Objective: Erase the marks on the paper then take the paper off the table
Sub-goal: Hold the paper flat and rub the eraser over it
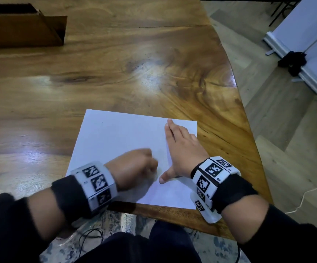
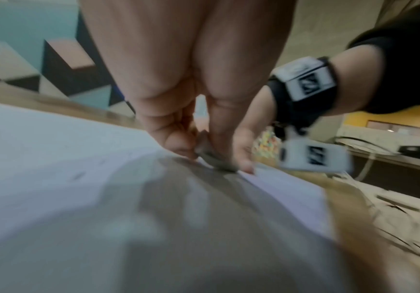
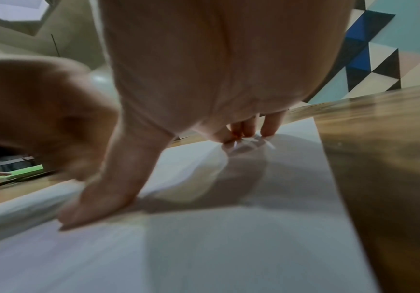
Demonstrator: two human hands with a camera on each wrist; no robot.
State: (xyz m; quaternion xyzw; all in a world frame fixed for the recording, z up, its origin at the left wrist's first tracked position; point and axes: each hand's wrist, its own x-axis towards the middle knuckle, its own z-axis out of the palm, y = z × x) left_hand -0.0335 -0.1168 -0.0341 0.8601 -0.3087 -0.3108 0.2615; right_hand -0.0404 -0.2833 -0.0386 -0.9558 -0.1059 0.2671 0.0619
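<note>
A white sheet of paper (image 1: 119, 137) lies on the wooden table (image 1: 116, 73) near its front edge. My left hand (image 1: 138, 166) is curled over the sheet's lower middle and blurred by motion. In the left wrist view its fingers pinch a small grey eraser (image 2: 209, 156) against the paper (image 2: 53, 158), where faint marks show. My right hand (image 1: 180, 147) lies flat on the sheet's right part, fingers straight and thumb spread out to the left. The right wrist view shows its fingertips (image 3: 266, 128) and thumb (image 3: 98, 198) pressing down on the paper (image 3: 229, 237).
A brown cardboard box (image 1: 23, 27) stands at the table's far left. The table's curved right edge (image 1: 248, 130) runs close beside the paper. Beyond it are the floor, a white panel stand (image 1: 309, 44) and a cable (image 1: 309, 194).
</note>
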